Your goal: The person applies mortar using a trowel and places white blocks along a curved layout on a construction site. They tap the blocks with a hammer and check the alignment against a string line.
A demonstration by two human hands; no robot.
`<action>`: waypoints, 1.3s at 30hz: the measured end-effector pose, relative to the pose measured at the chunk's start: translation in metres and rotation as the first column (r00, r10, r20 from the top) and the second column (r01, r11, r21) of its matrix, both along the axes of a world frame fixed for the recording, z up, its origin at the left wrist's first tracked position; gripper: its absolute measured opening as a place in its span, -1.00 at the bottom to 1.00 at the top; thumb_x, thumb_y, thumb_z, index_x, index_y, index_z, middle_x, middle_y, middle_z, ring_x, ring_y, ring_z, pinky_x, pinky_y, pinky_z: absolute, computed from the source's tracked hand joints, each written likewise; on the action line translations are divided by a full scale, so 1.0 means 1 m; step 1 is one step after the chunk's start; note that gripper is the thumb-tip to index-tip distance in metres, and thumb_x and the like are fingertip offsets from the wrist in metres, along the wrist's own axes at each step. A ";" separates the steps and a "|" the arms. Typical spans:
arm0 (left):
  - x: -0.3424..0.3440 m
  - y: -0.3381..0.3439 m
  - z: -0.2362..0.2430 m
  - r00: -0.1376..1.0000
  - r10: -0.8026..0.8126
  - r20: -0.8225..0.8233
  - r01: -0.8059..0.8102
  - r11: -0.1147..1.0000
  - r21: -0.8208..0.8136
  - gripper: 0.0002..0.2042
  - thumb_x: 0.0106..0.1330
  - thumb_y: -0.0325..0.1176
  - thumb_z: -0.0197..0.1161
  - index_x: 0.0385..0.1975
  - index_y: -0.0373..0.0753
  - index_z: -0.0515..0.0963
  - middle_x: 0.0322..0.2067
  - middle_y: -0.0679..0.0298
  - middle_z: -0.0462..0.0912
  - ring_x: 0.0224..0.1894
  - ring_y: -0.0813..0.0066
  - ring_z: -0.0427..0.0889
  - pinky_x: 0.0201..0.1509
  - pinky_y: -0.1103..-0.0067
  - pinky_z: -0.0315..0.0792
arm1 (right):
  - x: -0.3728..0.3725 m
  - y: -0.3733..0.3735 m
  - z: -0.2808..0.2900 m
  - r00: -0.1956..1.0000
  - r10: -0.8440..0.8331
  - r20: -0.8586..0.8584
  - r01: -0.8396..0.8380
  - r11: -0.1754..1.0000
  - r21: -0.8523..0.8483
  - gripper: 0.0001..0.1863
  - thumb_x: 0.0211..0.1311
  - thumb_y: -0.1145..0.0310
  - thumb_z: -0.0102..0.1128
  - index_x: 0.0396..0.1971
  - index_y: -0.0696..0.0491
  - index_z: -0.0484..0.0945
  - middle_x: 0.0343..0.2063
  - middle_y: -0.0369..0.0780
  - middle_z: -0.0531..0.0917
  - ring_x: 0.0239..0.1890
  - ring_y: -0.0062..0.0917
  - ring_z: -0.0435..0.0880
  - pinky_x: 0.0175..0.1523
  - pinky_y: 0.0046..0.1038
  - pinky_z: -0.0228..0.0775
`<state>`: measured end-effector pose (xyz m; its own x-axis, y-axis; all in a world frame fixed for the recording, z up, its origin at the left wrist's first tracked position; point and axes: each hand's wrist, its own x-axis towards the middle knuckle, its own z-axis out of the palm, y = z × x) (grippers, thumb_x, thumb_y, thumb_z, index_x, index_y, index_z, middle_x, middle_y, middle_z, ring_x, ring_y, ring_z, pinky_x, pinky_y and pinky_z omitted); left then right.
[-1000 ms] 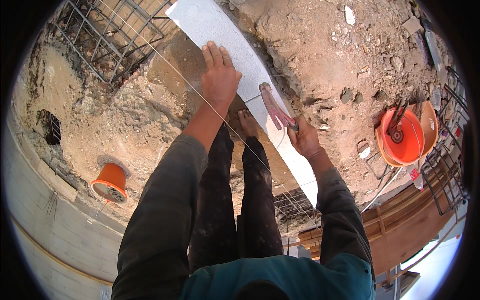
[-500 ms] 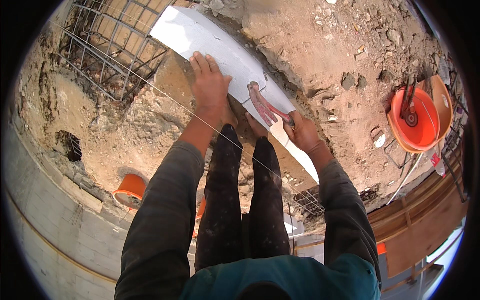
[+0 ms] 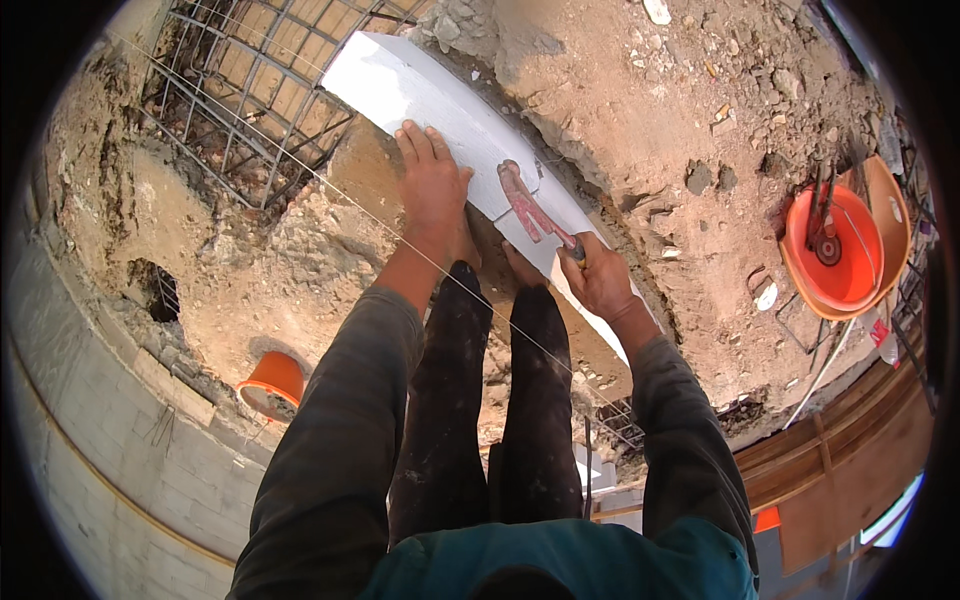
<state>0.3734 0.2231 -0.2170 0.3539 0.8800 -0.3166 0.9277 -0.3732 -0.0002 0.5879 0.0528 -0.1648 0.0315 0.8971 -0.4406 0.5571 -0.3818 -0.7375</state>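
A long white block (image 3: 420,95) slants across the trench, and a second white piece (image 3: 530,235) abuts its lower right end at a visible seam. Flat against the first block's near edge lies my left hand (image 3: 432,180), its fingers stretched out. My right hand (image 3: 598,280) is wrapped round the dark handle of a worn, reddish claw hammer (image 3: 530,205). The hammer's head is over the white surface by the seam; whether it touches cannot be made out. My bare feet (image 3: 522,265) stand close to the near edge of the white pieces.
A taut string (image 3: 385,225) crosses above the ground, passing over my forearm and legs. Rebar mesh (image 3: 235,110) fills the upper left pit. An orange bucket (image 3: 838,250) holding a dark tool sits at right; another orange bucket (image 3: 272,383) stands at left. Rough earth (image 3: 680,100) borders the block.
The whole scene has shifted slightly rightward as my head moved. The hammer has turned a little in my right hand, still over the seam. My left hand stays on the block.
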 end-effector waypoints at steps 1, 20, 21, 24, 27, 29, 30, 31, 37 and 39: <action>0.002 0.001 0.001 1.000 0.001 -0.006 -0.001 1.000 -0.020 -0.18 0.10 -0.06 0.43 0.26 -0.48 0.28 0.35 -0.26 0.10 0.40 -0.19 0.12 0.27 0.24 0.39 | -0.001 0.006 0.001 1.000 -0.013 -0.011 0.013 1.000 0.001 -0.74 0.28 0.24 0.20 -0.26 0.12 0.41 -0.46 -0.01 0.62 -0.44 -0.06 0.64 -0.37 -0.16 0.47; -0.004 0.052 -0.001 0.470 0.880 0.063 -0.802 0.456 -0.386 -0.23 0.16 0.02 0.30 0.18 -0.53 0.30 0.22 -0.12 0.39 0.33 0.08 0.30 0.47 0.39 0.03 | -0.062 0.194 -0.008 0.977 0.208 -0.041 -0.196 0.961 0.197 -0.67 0.33 0.27 0.17 -0.08 0.19 0.43 -0.47 0.04 0.61 -0.48 0.01 0.62 -0.39 -0.13 0.44; -0.002 0.051 -0.002 0.450 0.892 0.051 -0.807 0.430 -0.405 -0.18 0.13 0.06 0.32 0.20 -0.54 0.28 0.24 -0.12 0.36 0.36 0.09 0.26 0.49 0.39 -0.01 | -0.062 0.201 -0.015 0.971 0.235 0.053 -0.234 0.972 -0.023 -0.71 0.36 0.25 0.13 -0.10 0.15 0.43 -0.48 0.06 0.62 -0.46 0.03 0.64 -0.40 -0.13 0.46; -0.007 0.048 -0.001 0.285 0.958 -0.022 -0.811 0.229 -0.539 -0.02 0.05 0.11 0.38 0.29 -0.55 0.14 0.32 -0.14 0.24 0.43 0.10 0.13 0.51 0.37 -0.06 | -0.065 0.209 -0.014 0.950 0.299 0.093 -0.277 0.941 -0.195 -0.73 0.38 0.24 0.11 -0.10 0.12 0.43 -0.50 0.08 0.62 -0.45 0.05 0.65 -0.40 -0.13 0.48; -0.011 0.062 0.004 0.184 0.981 -0.060 -0.762 0.104 -0.639 0.06 0.02 0.03 0.43 0.36 -0.55 -0.02 0.35 -0.21 0.13 0.42 -0.01 0.12 0.45 0.33 0.04 | -0.076 0.215 0.008 0.973 0.230 0.013 -0.229 0.973 -0.014 -0.73 0.36 0.25 0.13 -0.11 0.12 0.44 -0.48 0.09 0.61 -0.44 0.04 0.66 -0.39 -0.13 0.48; -0.007 0.064 0.007 0.101 0.994 -0.036 -0.724 0.048 -0.688 0.08 0.01 -0.09 0.47 0.37 -0.53 -0.10 0.35 -0.26 0.09 0.37 -0.10 0.20 0.38 0.30 0.21 | -0.069 0.215 -0.004 0.967 0.250 0.049 -0.254 0.960 0.117 -0.72 0.34 0.25 0.15 -0.10 0.13 0.44 -0.51 0.07 0.61 -0.47 0.00 0.66 -0.40 -0.15 0.48; -0.006 0.068 0.005 0.094 0.995 -0.027 -0.713 0.048 -0.699 0.08 0.01 -0.10 0.47 0.38 -0.53 -0.11 0.35 -0.26 0.09 0.37 -0.10 0.21 0.37 0.30 0.21 | -0.064 0.219 -0.013 0.954 0.284 0.099 -0.283 0.959 -0.030 -0.71 0.34 0.25 0.15 -0.10 0.14 0.44 -0.52 0.05 0.60 -0.48 -0.01 0.66 -0.40 -0.16 0.48; -0.005 0.069 0.006 0.080 0.996 -0.029 -0.704 0.036 -0.709 0.08 0.01 -0.10 0.47 0.38 -0.53 -0.11 0.35 -0.26 0.09 0.37 -0.10 0.22 0.37 0.30 0.22 | -0.058 0.222 -0.022 0.935 0.323 0.144 -0.297 0.938 -0.177 -0.71 0.34 0.26 0.15 -0.09 0.15 0.45 -0.53 0.03 0.60 -0.48 -0.03 0.66 -0.40 -0.17 0.49; -0.007 0.065 -0.002 0.002 0.998 -0.057 -0.698 -0.039 -0.715 0.07 0.03 -0.12 0.46 0.39 -0.52 -0.13 0.35 -0.26 0.11 0.34 -0.10 0.26 0.35 0.30 0.25 | -0.075 0.227 0.001 0.974 0.224 0.027 -0.225 0.974 0.017 -0.77 0.36 0.24 0.15 -0.29 0.12 0.46 -0.64 -0.04 0.58 -0.60 -0.10 0.63 -0.50 -0.24 0.42; -0.005 0.069 -0.005 -0.001 0.998 -0.058 -0.685 -0.043 -0.728 0.06 0.04 -0.12 0.46 0.39 -0.51 -0.13 0.35 -0.26 0.12 0.33 -0.10 0.28 0.34 0.30 0.27 | -0.068 0.230 -0.019 0.944 0.302 0.136 -0.258 0.928 -0.271 -0.75 0.35 0.24 0.17 -0.24 0.14 0.47 -0.59 -0.04 0.60 -0.57 -0.15 0.65 -0.47 -0.27 0.43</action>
